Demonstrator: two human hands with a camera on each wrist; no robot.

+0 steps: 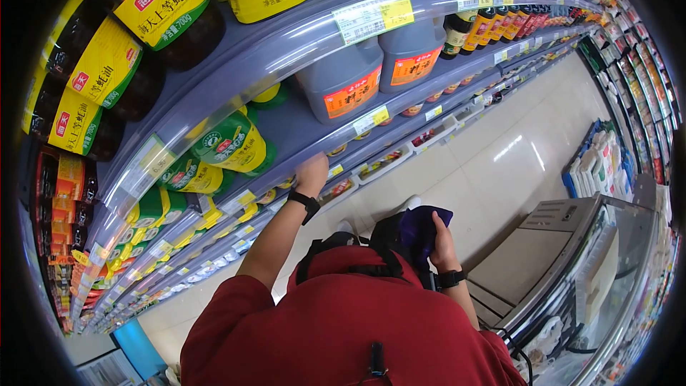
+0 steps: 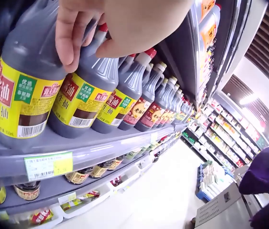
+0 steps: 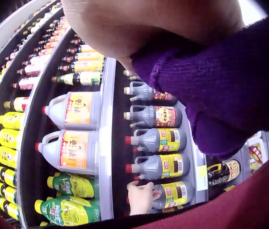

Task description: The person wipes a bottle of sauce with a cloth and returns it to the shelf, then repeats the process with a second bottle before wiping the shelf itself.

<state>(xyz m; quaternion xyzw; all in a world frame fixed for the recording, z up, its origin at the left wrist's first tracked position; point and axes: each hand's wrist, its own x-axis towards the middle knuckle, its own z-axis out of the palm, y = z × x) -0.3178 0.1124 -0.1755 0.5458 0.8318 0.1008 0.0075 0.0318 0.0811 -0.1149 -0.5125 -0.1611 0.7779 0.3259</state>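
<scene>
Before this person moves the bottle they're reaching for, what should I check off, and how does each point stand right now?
1. Left hand at the dark plastic bottle with yellow label and red cap: ok, fingers and thumb are around its upper part.
2. Firm hold: cannot tell, the hand hides much of the handle area.
3. Bottle upright on the grey shelf: ok.
4. Wide gaps beside the bottle: not ok, similar bottles stand close on both sides.
5. Right hand free to help: not ok, it holds a purple knitted item.
</scene>
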